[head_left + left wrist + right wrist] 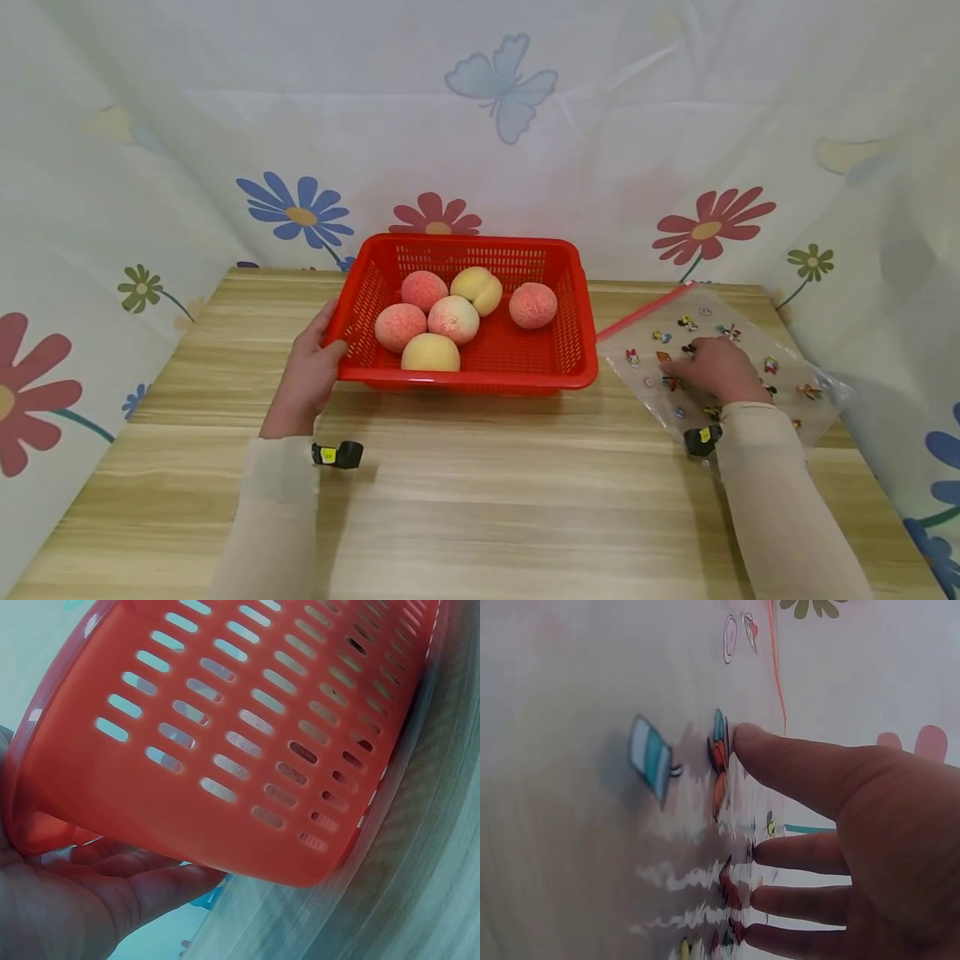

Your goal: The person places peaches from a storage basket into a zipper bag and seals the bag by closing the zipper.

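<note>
In the frame's centre, the grip of the left hand (307, 371) is clamped on the red basket (480, 379); at right, the right hand (722, 367), fingers apart, touches the plastic bag (787, 379). A one-sided tug could roll the peaches (453, 320). The basket lies lengthwise left-right; the bag's zip (645, 311) slants toward upper right.

Head view was evenly lit
Shadows were cast on the table (517, 517); the left wrist view was blue-tinted.

Head dwn, wrist cams (339, 455) nr, L shares basket (480, 380)
</note>
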Demonstrator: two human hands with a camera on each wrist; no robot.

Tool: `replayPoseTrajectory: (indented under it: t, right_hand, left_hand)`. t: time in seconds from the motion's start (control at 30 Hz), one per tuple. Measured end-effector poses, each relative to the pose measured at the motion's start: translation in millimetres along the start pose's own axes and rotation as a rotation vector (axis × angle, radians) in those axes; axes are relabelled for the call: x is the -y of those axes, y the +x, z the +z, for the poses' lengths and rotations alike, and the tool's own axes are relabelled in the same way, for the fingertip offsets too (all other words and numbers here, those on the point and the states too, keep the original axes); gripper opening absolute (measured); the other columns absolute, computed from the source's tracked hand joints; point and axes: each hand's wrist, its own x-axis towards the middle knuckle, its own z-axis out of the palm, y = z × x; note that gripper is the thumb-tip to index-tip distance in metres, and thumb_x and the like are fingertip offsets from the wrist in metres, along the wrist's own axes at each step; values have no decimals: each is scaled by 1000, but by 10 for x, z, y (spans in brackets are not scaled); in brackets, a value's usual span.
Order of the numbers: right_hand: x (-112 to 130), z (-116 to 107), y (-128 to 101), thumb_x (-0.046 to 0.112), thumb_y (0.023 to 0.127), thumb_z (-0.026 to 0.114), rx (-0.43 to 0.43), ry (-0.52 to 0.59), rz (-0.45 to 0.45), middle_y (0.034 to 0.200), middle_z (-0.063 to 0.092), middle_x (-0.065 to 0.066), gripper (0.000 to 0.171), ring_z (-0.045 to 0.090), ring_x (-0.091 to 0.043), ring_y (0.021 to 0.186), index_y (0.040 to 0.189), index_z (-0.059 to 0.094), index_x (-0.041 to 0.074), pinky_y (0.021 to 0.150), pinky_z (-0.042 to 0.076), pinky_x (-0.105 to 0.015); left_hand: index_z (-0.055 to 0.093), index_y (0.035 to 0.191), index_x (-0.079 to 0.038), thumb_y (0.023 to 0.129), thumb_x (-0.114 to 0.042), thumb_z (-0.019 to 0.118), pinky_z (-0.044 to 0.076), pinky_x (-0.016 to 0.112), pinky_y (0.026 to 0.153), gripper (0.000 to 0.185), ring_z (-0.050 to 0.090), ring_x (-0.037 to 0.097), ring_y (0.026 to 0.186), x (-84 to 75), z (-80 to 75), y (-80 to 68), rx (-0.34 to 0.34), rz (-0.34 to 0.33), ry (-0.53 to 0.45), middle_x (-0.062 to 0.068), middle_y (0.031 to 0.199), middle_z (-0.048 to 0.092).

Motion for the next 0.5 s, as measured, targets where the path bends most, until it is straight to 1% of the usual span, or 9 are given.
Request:
replayPoseTrajectory:
  t: [0.23,0.3,0.43,0.5]
  right_hand:
    - [-7,-9,5,47,86,66,25,14,-8,125,53,-37,78,54,-43,104,130,48,-15,90,48,-58]
    - [-24,-2,10,47,86,67,30,24,-6,126,52,-36,78,54,-43,103,131,47,-15,89,49,-57]
    - [-47,10,12,47,85,68,31,41,-11,120,56,-32,77,54,-38,96,131,49,-12,81,51,-52]
    - [-54,5,9,47,85,68,30,42,-21,118,57,-30,77,54,-37,94,131,50,-12,79,51,-50]
  left_hand:
    - [12,156,-27,96,-1,36,49,46,92,70,41,39,136,34,-6,9,1,11,-12,10,160,24]
    - [12,156,-28,96,-2,36,49,46,92,70,41,39,136,36,-6,10,1,11,-10,10,160,24]
    - [12,156,-28,97,-2,36,49,46,92,70,40,38,136,25,-3,7,2,10,-5,9,160,24]
    - [12,156,-29,97,-2,36,49,46,92,70,40,38,136,19,0,4,1,9,-2,9,160,24]
